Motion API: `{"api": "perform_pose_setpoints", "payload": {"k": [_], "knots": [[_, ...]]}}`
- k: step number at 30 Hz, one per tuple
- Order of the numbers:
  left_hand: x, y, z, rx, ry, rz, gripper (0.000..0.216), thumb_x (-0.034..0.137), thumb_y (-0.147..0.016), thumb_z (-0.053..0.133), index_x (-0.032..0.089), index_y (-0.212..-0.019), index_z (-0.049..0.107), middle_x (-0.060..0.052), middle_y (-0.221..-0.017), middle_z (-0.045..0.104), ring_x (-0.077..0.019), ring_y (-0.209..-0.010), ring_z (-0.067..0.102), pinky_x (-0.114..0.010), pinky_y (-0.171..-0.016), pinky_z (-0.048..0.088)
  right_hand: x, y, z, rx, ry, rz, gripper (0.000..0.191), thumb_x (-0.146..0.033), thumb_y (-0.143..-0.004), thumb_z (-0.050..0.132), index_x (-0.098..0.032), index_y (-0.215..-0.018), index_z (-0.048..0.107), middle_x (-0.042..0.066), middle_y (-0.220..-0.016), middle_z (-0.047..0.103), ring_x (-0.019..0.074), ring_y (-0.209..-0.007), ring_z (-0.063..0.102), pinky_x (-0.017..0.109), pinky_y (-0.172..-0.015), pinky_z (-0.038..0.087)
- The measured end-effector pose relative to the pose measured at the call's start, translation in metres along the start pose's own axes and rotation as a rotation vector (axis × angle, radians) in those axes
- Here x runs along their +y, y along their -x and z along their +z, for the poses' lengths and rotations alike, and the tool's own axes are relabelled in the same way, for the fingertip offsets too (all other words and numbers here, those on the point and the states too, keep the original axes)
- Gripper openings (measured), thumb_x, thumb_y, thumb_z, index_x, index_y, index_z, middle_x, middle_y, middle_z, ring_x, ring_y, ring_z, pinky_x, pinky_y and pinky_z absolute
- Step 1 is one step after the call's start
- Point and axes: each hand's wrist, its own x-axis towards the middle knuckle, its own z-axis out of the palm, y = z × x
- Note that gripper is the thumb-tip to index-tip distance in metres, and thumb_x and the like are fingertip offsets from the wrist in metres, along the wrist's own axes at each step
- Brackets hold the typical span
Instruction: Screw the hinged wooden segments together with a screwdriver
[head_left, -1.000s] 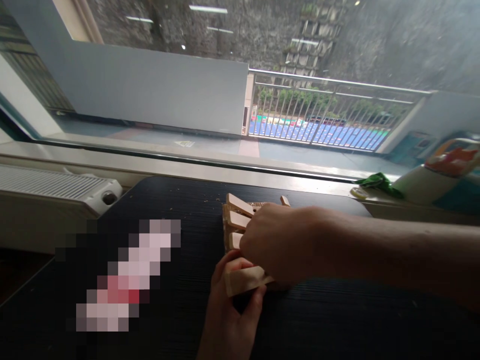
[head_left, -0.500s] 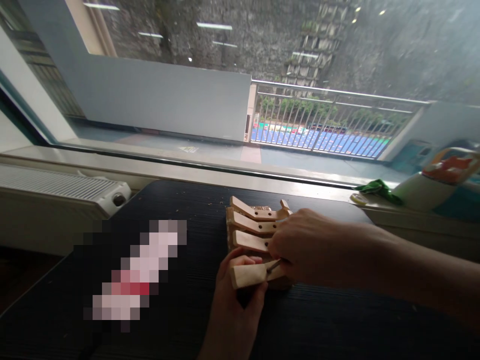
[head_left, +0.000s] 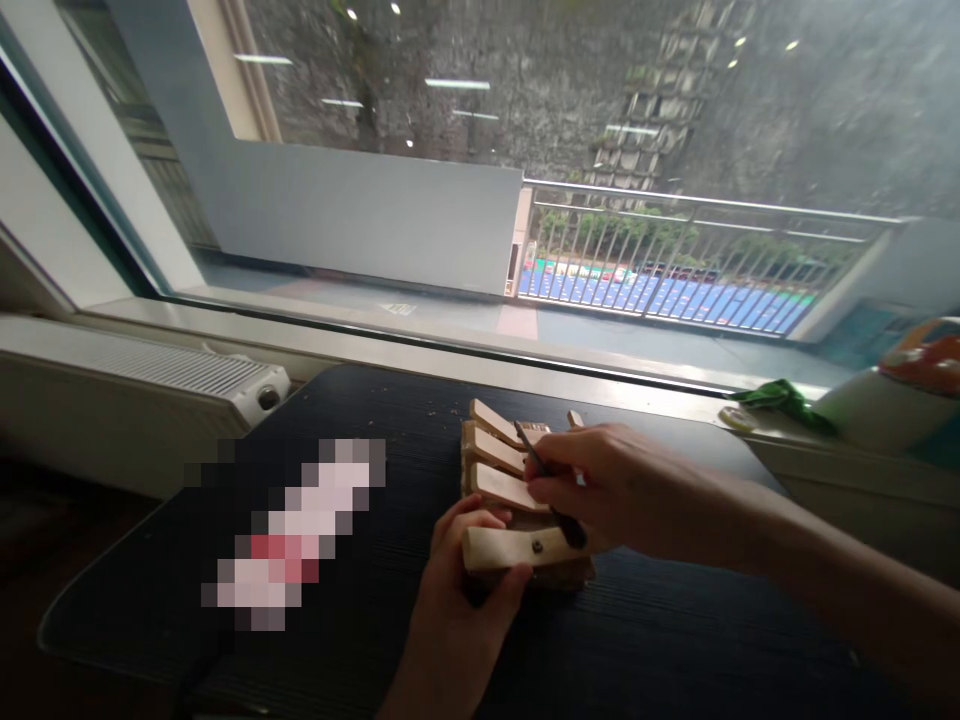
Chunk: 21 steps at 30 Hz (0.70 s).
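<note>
A wooden assembly (head_left: 499, 480) of several light slats on a base lies on the dark table (head_left: 360, 420). My left hand (head_left: 457, 600) grips the near end of the front slat (head_left: 499, 548), thumb and fingers wrapped round it. My right hand (head_left: 607, 485) reaches in from the right and pinches a thin dark tool (head_left: 547, 485), a small screwdriver by its look. The tool slants over the slats, its lower end close to a dark screw (head_left: 537, 546) in the front slat.
A blurred-out white and red object (head_left: 296, 535) lies on the table at left. A white radiator (head_left: 150, 385) runs under the window sill at left. A green cloth (head_left: 784, 395) and a colourful container (head_left: 907, 385) sit on the ledge at right.
My right hand has drawn back to the right, uncovering the slats, and the dark tool has come into view, now raised and slanted. The left hand keeps its grip. The view has tilted a little.
</note>
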Motion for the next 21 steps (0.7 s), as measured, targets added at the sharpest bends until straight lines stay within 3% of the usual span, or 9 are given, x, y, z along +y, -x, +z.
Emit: {"api": "perform_pose_setpoints", "payload": {"k": [3, 8, 14, 19, 21], "knots": [[-0.003, 0.000, -0.001, -0.007, -0.045, -0.004, 0.022, 0.023, -0.073, 0.066, 0.023, -0.094, 0.059, -0.006, -0.110, 0.060, -0.0243, -0.115, 0.053, -0.038, -0.096, 0.045, -0.006, -0.007, 0.010, 0.013, -0.038, 0.053, 0.024, -0.026, -0.089, 0.045, -0.016, -0.069, 0.054, -0.001, -0.063, 0.053, 0.0075, -0.053, 0.038, 0.023, -0.052, 0.024], [-0.001, 0.000, -0.001, -0.017, -0.085, -0.006, 0.021, 0.023, -0.074, 0.065, 0.024, -0.095, 0.058, -0.005, -0.112, 0.059, -0.0231, -0.110, 0.056, -0.038, -0.095, 0.046, -0.005, -0.015, 0.020, 0.105, -0.067, 0.101, 0.028, -0.029, -0.094, 0.036, -0.016, -0.081, 0.057, 0.000, -0.064, 0.056, 0.0087, -0.054, 0.043, 0.024, -0.054, 0.025], [0.000, 0.001, -0.001, -0.004, -0.071, -0.001, 0.023, 0.024, -0.075, 0.065, 0.022, -0.096, 0.058, -0.007, -0.115, 0.057, -0.0218, -0.106, 0.059, -0.035, -0.091, 0.049, -0.003, -0.020, 0.022, -0.084, 0.105, -0.026, 0.026, -0.020, -0.091, 0.041, -0.014, -0.072, 0.058, 0.005, -0.071, 0.061, 0.0108, -0.061, 0.048, 0.024, -0.058, 0.029], [-0.002, 0.001, -0.001, -0.003, -0.109, 0.017, 0.023, 0.024, -0.076, 0.064, 0.023, -0.097, 0.056, -0.007, -0.115, 0.056, -0.0229, -0.109, 0.057, -0.038, -0.095, 0.046, -0.007, -0.024, 0.016, 0.022, 0.039, 0.104, 0.034, -0.029, -0.095, 0.033, -0.015, -0.077, 0.060, 0.003, -0.066, 0.060, 0.0098, -0.053, 0.046, 0.024, -0.052, 0.027], [-0.001, 0.001, 0.000, 0.010, -0.105, 0.039, 0.025, 0.023, -0.075, 0.064, 0.023, -0.098, 0.055, -0.007, -0.116, 0.056, -0.0225, -0.109, 0.057, -0.037, -0.094, 0.047, -0.008, -0.024, 0.019, -0.027, 0.063, 0.078, 0.033, -0.025, -0.093, 0.036, -0.015, -0.072, 0.059, 0.004, -0.066, 0.061, 0.0102, -0.056, 0.047, 0.024, -0.054, 0.028]]}}
